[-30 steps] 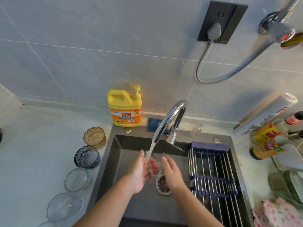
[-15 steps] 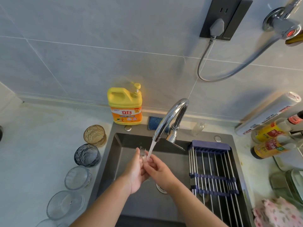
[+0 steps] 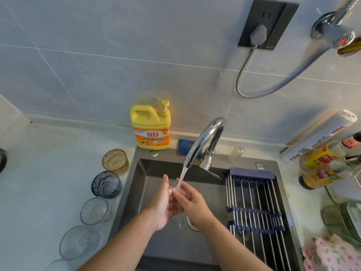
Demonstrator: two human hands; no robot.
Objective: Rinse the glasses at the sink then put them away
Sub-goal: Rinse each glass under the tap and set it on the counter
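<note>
– Grey tiles behind, dark sink (image 3: 156,173) below, tap (image 3: 203,141) running. What's changed in the head view?
– A second ago the hands stood apart with the clear glass (image 3: 174,187) between them. Now they've closed together under the stream (image 3: 181,177).
– Holding what?
– The left hand (image 3: 164,204) cups the glass, and the right hand (image 3: 193,200) curls its fingers over it. Water lands right there, so I'd judge this rinse is midway.
– And the others?
– A row of glasses (image 3: 106,184) waits on the counter (image 3: 48,182), left of the sink.
</note>
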